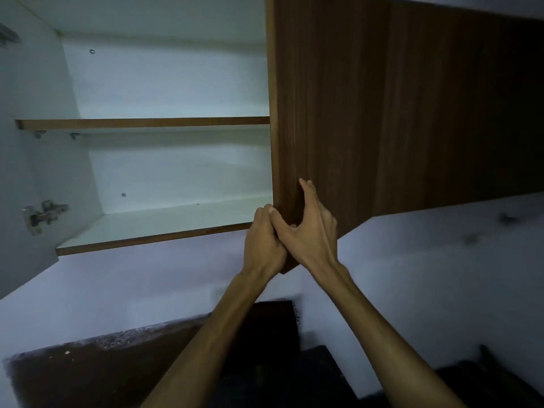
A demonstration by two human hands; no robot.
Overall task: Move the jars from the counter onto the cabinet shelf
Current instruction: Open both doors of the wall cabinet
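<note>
Both hands meet at the lower corner of the right door (pixel 329 113). The left hand (pixel 263 245) is curled around the door's lower edge, and the right hand (pixel 309 228) lies against the door face with its thumb hooked over the same edge, touching the left. Neither holds a jar.

Left of the hands, the cabinet stands open. The lower shelf (pixel 153 228) lies just beside them and the upper shelf (pixel 141 123) higher up, both bare. No jars show in view; the dark counter (pixel 97 366) lies below the forearms, so they are presumably lower, out of frame.

The step looks like swinging this door. It is best pulled by the edge with one hand, swung fully wide and left resting, so the other hand is free for jars and the shelf front stays unobstructed.
</note>
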